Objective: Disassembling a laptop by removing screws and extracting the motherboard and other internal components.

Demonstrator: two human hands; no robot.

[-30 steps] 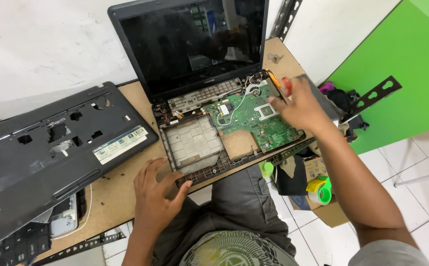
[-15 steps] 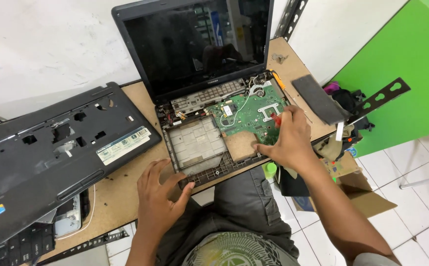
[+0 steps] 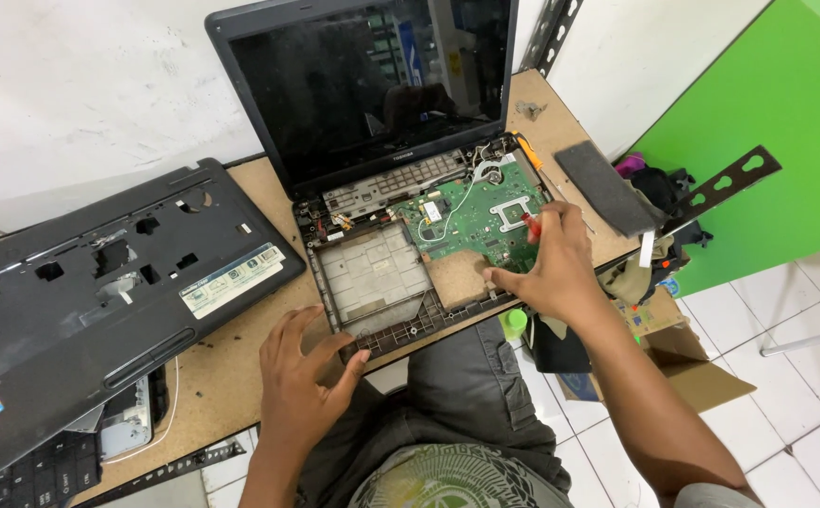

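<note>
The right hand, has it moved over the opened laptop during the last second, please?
Yes. The right hand has come from the far right corner of the green circuit board toward the person, to the board's near edge.

1 laptop [image 3: 400,169], 1 circuit board [image 3: 471,216], 1 palmrest cover [image 3: 99,301], 2 hands [image 3: 302,386]

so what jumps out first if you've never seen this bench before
The opened laptop at the middle of the wooden table draws the eye first: its dark screen stands upright and the green circuit board lies bare in the base. The right hand holds a red-handled screwdriver over that board, while the left hand rests at the base's front edge. To the left lies the removed black top cover.
</note>
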